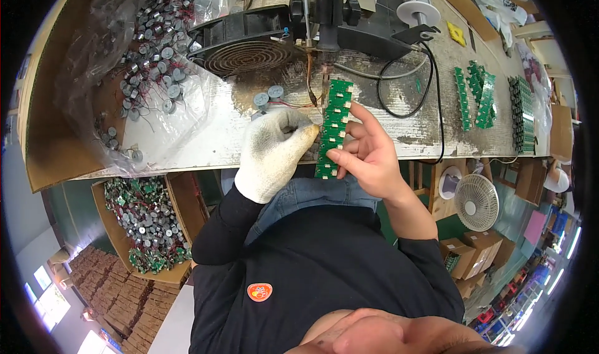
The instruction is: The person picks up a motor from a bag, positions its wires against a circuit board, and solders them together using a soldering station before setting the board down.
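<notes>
My bare right hand grips a long green circuit board strip between thumb and fingers, holding it upright at the table's front edge. Small pale connectors run along the strip. At its left edge is my left hand in a white knitted glove, thumb and forefinger pressed together. What that pinch holds is too small to make out. Just behind the glove lie a few round silver parts with thin wires. A soldering tip points down close to the strip's upper left side.
A black fan and a solder wire spool stand at the back. Wired round parts fill a clear plastic bag on the left and a carton below. More green boards lie right, beyond a black cable.
</notes>
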Demonstrator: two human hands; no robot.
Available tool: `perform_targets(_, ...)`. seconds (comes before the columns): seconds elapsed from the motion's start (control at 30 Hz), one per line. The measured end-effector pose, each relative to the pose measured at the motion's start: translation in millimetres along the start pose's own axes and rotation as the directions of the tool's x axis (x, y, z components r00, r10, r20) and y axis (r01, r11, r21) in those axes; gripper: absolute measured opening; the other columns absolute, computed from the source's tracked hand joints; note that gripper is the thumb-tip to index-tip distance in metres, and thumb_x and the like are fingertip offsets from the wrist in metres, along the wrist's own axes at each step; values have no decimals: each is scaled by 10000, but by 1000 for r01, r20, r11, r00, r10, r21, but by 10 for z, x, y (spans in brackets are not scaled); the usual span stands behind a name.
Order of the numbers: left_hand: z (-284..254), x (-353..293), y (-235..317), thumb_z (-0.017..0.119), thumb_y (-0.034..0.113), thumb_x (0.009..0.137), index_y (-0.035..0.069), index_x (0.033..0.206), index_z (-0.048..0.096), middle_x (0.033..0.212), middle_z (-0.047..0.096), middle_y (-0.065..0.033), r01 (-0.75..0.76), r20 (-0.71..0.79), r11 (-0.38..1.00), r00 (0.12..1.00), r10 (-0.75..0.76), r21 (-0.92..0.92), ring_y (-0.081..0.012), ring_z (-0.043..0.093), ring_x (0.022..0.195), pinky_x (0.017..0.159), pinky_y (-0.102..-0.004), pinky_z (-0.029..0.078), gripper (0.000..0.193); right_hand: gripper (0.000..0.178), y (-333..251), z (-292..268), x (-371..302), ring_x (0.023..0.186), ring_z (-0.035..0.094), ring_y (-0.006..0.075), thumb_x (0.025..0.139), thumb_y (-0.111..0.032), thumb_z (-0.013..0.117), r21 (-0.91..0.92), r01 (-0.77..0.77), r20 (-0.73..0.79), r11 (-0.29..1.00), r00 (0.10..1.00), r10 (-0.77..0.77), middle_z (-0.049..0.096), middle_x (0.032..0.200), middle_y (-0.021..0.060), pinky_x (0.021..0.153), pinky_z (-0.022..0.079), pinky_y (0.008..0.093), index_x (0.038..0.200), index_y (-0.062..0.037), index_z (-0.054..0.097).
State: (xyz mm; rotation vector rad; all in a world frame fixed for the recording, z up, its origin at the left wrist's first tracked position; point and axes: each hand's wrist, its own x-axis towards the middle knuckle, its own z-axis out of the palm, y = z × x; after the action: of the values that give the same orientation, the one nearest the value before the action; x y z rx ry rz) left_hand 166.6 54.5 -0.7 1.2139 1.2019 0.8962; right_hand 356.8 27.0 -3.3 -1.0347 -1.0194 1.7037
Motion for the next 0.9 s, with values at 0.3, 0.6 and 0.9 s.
perform_targets(0.3,21,37,47,656,106,833,-41,815,646,716,630,-66,48,-38,996,998,-52,-81,-98,563,662,602,-265,448,149,736,21,2,17,736,623,118,849,63,630,28,21,1,999,1000,-21,573,1094,132,550,521,223,1462,-40,236)
perform_targets(0.6,26,24,96,653,93,837,-33,809,646,697,617,-46,24,-51,997,998,-29,-78,-76,546,653,585,-250,436,129,733,-3,29,22,735,623,120,850,62,631,8,44,9,999,999,-44,571,1091,131,548,519,222,1456,-23,229)
perform_targets(0.9,45,6,10,655,103,839,-35,819,655,709,633,-49,96,-42,986,994,-103,-134,-78,560,655,587,-248,443,140,724,35,14,2,729,625,122,848,66,631,7,27,6,1000,1000,-27,576,1084,144,534,519,222,1450,-20,237)
